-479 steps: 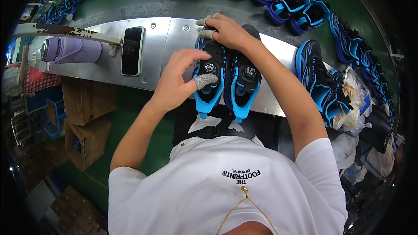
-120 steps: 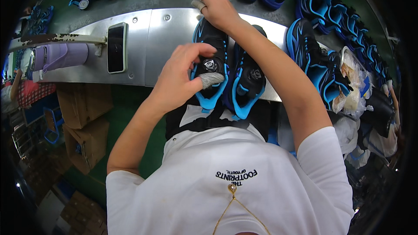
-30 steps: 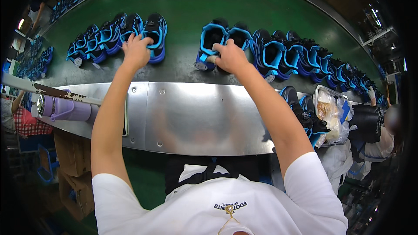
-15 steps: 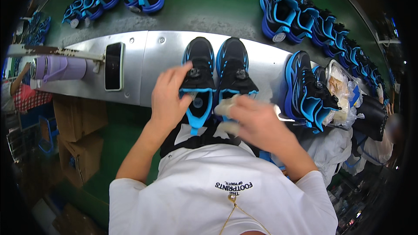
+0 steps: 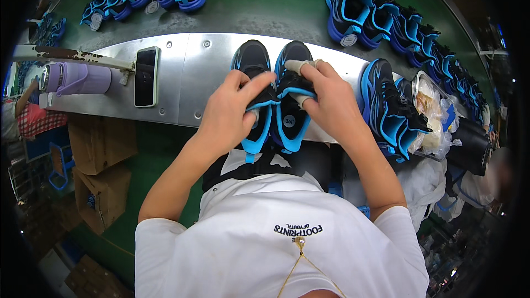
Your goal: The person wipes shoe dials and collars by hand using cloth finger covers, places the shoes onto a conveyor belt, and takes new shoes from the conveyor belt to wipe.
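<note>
Two black shoes with bright blue linings lie side by side in front of me, toes away, on the metal ledge. My left hand (image 5: 227, 111) is closed over the tongue of the left shoe (image 5: 251, 55), thumb inside the opening. Around the tongue of the right shoe (image 5: 296, 51), my right hand (image 5: 330, 95) is closed, with pale covers on its fingertips. Round insole labels show inside the openings, the left one partly hidden by my thumb. Just right of my right hand, another pair of the same shoes (image 5: 381, 99) stands on the ledge.
A phone (image 5: 146, 77) and a lilac bottle (image 5: 83, 79) are on the metal ledge (image 5: 179, 96) at left. Rows of similar shoes (image 5: 406, 25) stand on the green belt (image 5: 265, 0). At right is a tray of plastic bags (image 5: 433, 107); cardboard boxes (image 5: 102, 149) are lower left.
My right hand has moved up and forward from the right shoe's heel opening to its tongue. The left hand has shifted right onto the left shoe's tongue.
</note>
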`<state>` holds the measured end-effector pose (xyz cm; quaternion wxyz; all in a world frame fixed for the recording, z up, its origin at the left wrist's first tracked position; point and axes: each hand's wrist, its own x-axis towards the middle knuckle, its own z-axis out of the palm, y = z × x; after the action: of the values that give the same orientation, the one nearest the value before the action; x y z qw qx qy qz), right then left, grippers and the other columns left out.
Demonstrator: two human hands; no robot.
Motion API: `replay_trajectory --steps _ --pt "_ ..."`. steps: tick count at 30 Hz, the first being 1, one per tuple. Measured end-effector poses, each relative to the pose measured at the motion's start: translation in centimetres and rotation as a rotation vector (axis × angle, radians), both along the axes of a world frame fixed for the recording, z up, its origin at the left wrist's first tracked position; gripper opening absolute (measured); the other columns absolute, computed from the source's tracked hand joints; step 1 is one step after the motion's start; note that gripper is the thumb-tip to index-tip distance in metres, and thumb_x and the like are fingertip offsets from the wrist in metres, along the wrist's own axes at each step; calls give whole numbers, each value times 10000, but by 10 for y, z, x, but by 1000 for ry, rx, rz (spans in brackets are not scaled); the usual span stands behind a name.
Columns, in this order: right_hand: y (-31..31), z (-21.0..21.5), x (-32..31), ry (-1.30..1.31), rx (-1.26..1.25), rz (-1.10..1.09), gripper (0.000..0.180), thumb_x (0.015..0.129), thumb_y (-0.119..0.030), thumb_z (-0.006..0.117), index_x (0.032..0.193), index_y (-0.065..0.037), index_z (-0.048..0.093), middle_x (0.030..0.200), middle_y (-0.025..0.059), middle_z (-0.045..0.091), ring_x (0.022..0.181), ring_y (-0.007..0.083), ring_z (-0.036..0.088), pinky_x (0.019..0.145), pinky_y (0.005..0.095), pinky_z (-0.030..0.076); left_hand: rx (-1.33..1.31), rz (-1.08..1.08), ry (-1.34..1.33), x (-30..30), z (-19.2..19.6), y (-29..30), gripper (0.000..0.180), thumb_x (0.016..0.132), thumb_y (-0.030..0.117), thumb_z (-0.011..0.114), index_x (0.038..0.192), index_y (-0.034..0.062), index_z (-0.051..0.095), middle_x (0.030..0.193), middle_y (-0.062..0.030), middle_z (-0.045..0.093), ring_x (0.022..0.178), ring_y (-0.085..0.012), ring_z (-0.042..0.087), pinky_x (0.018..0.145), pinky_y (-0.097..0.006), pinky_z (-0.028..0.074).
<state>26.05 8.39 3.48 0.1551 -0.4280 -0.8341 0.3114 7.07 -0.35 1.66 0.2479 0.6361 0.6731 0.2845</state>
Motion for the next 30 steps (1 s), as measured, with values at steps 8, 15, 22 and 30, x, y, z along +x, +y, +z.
replay_trajectory --steps 8,15,22,30 --pt "-27 -15 23 36 139 161 432 700 32 675 1105 -114 661 1163 191 557 1050 386 584 828 420 527 219 -55 166 0 -32 -20 313 689 -47 619 925 142 698 1236 -105 573 1032 -323 529 880 -392 471" --pt "-50 -34 10 -114 448 236 408 767 10 633 1172 19 586 1280 330 457 1116 469 539 919 450 510 238 -138 279 2 -31 -21 324 705 -29 618 979 127 690 1277 -93 579 969 -313 537 852 -401 470" --pt "-72 -49 -1 144 246 74 725 808 -127 724 1434 0 380 1464 375 198 1333 585 263 1111 563 291 137 -246 367 13 -26 -26 315 723 -27 610 1026 49 646 1413 -95 503 1025 -337 515 902 -429 465" --pt "-38 -19 12 67 319 161 468 811 -244 735 1228 -68 615 1375 267 463 1259 472 460 1036 491 417 208 -57 0 -1 -11 -15 348 808 4 585 1149 57 626 1236 -94 623 1093 -358 506 974 -405 417"
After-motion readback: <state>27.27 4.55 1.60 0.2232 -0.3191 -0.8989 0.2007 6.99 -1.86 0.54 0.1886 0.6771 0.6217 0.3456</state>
